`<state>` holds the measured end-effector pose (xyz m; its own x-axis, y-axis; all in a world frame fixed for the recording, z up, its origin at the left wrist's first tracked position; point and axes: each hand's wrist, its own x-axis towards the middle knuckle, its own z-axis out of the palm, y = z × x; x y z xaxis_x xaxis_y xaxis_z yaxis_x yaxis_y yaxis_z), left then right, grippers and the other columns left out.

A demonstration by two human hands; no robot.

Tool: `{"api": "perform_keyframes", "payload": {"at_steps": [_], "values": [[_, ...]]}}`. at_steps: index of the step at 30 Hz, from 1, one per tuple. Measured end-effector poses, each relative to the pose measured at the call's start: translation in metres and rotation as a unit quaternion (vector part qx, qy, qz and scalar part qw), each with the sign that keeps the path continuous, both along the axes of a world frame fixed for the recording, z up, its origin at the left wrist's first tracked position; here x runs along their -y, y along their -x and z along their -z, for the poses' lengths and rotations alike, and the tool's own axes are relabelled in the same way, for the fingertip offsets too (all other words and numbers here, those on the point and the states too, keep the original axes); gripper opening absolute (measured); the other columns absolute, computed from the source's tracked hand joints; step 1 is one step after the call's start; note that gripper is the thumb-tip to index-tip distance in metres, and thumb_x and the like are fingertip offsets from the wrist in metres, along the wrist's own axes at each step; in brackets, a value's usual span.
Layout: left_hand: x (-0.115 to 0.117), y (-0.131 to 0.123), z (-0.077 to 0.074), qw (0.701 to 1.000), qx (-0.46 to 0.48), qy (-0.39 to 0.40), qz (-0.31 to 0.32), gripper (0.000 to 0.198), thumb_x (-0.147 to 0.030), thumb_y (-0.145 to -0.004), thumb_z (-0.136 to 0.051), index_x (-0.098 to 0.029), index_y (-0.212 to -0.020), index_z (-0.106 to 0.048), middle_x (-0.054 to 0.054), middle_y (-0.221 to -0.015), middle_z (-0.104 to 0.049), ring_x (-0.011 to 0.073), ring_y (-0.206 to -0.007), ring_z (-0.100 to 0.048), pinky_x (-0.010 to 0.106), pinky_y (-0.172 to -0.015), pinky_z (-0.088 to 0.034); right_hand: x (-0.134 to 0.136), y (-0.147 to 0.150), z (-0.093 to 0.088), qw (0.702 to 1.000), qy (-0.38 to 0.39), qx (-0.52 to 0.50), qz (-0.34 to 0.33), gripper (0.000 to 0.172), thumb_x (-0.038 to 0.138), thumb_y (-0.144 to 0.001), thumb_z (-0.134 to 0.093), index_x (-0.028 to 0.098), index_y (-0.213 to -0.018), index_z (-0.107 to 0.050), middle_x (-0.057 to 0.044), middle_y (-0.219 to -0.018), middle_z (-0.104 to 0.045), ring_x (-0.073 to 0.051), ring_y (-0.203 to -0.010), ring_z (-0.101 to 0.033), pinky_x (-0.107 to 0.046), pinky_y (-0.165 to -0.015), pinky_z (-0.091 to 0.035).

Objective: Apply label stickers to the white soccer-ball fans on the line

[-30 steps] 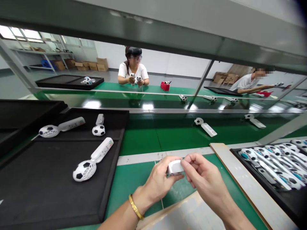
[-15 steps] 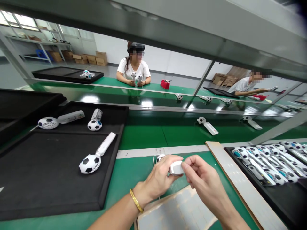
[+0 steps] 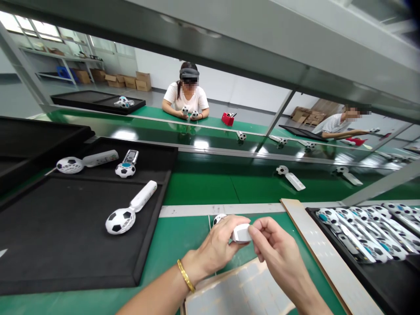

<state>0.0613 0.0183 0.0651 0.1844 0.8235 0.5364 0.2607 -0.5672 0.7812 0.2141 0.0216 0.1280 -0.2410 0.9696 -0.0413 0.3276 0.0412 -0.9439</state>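
My left hand point(image 3: 218, 240) is closed around a white handheld fan with a football-patterned head point(image 3: 219, 218). The ball head shows behind my knuckles, and the flat end of the handle point(image 3: 242, 233) points toward me. At the right edge of that end, my right hand point(image 3: 274, 245) has its thumb and index finger pinched together; whatever lies between those fingertips is too small to make out. Below both hands lies a sheet with grey patches point(image 3: 239, 288), partly covered by my right wrist.
Football fans rest in the black tray point(image 3: 65, 245) at left. More fill a black tray point(image 3: 370, 288) at right, beside a long board point(image 3: 331, 249). Fans lie on the green conveyor belt point(image 3: 203, 179) beyond. Two co-workers point(image 3: 187, 94) sit across, under a metal shelf point(image 3: 210, 30).
My hands hold almost the same pose. Fans on the near belt have shifted slightly right, those on the far belt slightly left. The co-worker opposite has lowered the two fans.
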Motion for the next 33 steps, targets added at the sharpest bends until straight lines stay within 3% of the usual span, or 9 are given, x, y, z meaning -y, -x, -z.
{"api": "perform_keyframes", "payload": {"at_steps": [33], "values": [[-0.0006,-0.0010,0.0032,1.000,-0.009,-0.019,-0.010,0.039,-0.016,-0.084,-0.066,-0.015,-0.121,-0.052,0.011,-0.116,-0.064,0.0222,-0.109,-0.061,0.035,-0.095,-0.049,0.0013,0.0017,0.0014,1.000,-0.007,-0.013,0.008,0.032,0.050,-0.086,-0.058,0.021,-0.075,-0.052,0.006,-0.053,-0.046,-0.009,-0.046,-0.039,-0.022,-0.044,-0.032]]}}
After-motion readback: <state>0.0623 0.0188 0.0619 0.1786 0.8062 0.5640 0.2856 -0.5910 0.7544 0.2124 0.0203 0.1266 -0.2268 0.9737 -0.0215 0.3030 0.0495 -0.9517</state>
